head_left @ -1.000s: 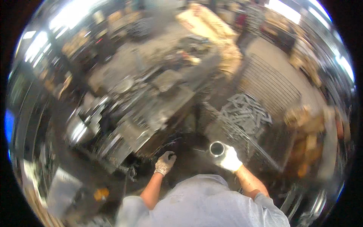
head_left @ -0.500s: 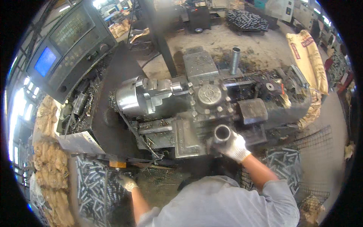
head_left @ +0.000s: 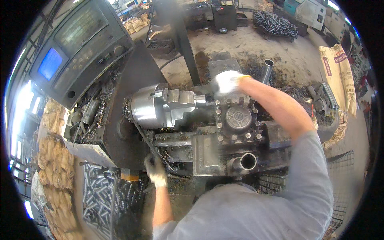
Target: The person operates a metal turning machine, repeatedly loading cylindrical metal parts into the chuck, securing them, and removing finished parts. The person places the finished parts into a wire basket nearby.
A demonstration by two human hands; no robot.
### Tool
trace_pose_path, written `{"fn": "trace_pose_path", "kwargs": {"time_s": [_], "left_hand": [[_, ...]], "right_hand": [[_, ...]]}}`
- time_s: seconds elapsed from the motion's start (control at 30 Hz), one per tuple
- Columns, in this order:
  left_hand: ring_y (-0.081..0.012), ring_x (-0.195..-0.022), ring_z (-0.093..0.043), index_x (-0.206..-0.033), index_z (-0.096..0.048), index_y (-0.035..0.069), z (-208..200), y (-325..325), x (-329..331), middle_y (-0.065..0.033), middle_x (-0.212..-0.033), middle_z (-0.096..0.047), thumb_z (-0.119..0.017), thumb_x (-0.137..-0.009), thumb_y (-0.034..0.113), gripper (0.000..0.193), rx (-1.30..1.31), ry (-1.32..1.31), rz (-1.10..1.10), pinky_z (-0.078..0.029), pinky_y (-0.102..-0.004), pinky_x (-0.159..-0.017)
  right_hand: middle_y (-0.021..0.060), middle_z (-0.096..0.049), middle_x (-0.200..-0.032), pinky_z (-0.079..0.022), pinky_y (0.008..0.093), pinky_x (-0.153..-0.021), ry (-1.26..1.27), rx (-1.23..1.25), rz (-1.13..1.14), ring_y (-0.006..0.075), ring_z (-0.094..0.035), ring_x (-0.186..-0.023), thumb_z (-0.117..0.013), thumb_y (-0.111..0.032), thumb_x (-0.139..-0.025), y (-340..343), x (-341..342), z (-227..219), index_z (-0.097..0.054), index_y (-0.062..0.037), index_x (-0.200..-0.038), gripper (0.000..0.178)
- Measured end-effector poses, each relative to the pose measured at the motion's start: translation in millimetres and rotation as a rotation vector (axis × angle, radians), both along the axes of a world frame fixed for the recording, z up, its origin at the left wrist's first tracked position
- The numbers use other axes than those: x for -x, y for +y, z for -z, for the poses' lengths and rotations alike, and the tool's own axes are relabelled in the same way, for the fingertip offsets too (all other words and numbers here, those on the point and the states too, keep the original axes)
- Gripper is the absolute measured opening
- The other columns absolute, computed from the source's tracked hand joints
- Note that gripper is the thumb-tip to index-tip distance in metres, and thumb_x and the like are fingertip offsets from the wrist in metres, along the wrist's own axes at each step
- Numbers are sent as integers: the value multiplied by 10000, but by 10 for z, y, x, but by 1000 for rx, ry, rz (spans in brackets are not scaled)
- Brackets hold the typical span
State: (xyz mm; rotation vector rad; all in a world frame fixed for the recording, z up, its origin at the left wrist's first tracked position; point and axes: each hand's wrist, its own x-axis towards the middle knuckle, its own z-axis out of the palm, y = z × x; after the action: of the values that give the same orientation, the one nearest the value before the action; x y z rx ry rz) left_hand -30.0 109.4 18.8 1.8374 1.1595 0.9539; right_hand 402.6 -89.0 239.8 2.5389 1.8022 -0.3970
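A lathe fills the middle, with a shiny chuck [head_left: 146, 108] whose stepped jaws close around a short metal workpiece [head_left: 200, 100]. My right hand [head_left: 228, 82], in a white glove, reaches across the square tool turret [head_left: 239, 117] to its far side. Motion smears its fingers, and what it touches is hidden. My left hand [head_left: 156, 173], gloved with darkened fingers, is by the front edge of the lathe, beside a long dark rod [head_left: 143, 138]. Its fingers are blurred too. One steel tube [head_left: 248, 161] stands at the near side of the carriage, another tube [head_left: 267, 72] behind the turret.
A control panel [head_left: 76, 52] with a blue screen rises at the left. Many cut tubes [head_left: 98, 196] lie in a bin at the lower left. Metal chips [head_left: 170, 164] hang below the chuck. A cart of metal parts [head_left: 276, 25] and a tan sack [head_left: 340, 80] are farther off.
My right hand has left the near tube and moved across the turret to its far side. My left hand has risen from beside the tube bin toward the lathe's front edge. The view has shifted.
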Motion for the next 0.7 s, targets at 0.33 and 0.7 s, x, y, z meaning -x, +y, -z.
{"fn": "trace_pose_path", "kwargs": {"time_s": [0.33,0.7], "left_hand": [[-486,-1399,-457,-1449,-561,14,-1566,640,-1914,-248,-1477,-555,-726,-798,188,694,-1077,295,333,-294,-597,-1232],[-491,-1366,-489,-1420,-576,-16,-1553,624,-1900,-276,-1429,-577,-676,-827,220,647,-1002,366,302,-304,-610,-1218]], "right_hand": [[150,-802,-935,-632,387,-678,547,100,349,238,-774,-780,-736,-282,-894,-466,-1664,313,-797,-7,-1029,312],[170,-798,-1037,-601,451,-848,132,167,-116,355,-759,-949,-863,-498,-708,802,-108,469,-783,-29,-1114,626]]}}
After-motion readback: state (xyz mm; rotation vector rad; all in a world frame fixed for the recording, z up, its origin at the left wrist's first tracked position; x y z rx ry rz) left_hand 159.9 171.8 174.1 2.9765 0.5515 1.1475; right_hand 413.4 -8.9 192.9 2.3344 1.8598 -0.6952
